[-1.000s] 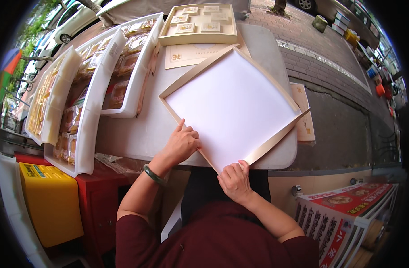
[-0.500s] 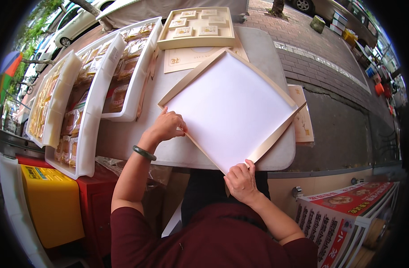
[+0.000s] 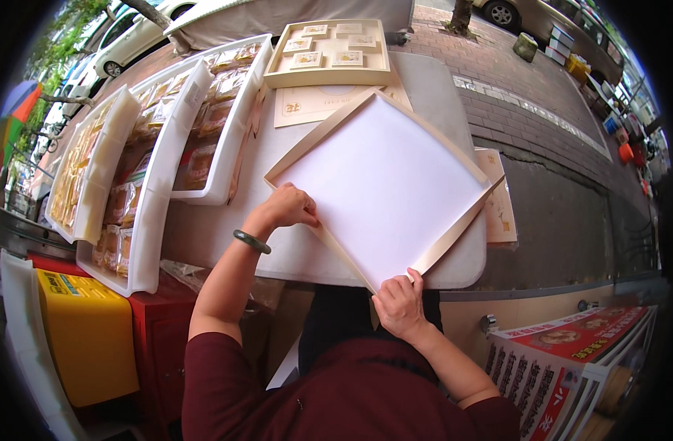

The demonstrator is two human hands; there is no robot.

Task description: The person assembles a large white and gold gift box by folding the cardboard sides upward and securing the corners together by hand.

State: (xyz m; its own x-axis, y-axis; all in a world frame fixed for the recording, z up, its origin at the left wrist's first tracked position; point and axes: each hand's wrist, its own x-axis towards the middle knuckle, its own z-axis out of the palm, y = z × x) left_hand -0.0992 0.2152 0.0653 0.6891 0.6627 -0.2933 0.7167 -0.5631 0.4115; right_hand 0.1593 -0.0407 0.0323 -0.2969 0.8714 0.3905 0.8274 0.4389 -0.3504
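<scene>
A shallow cardboard box (image 3: 380,195) with a white inside and cream sides lies turned cornerwise on the table, its near corner jutting past the table's front edge. My left hand (image 3: 290,206), below a dark green bangle, pinches the near-left side with fingers closed. The right hand (image 3: 400,303) is wrapped over the near corner, thumb along the rim. Beyond it stands a cream box (image 3: 328,77) holding several small labelled pieces, on top of flat printed cardboard (image 3: 296,110). Another printed flat sheet (image 3: 502,206) shows under the box's right corner.
White plastic crates (image 3: 142,213) of wrapped baked goods stand along the left of the grey table (image 3: 465,257). Below them are a yellow bin (image 3: 87,331) and a red cabinet (image 3: 159,338). A printed red-and-white sign stand (image 3: 557,345) is at lower right. Parked cars line the street.
My left hand has slid slightly along the near-left side toward the near corner. The right hand stays at the corner. The whole view has shifted a little.
</scene>
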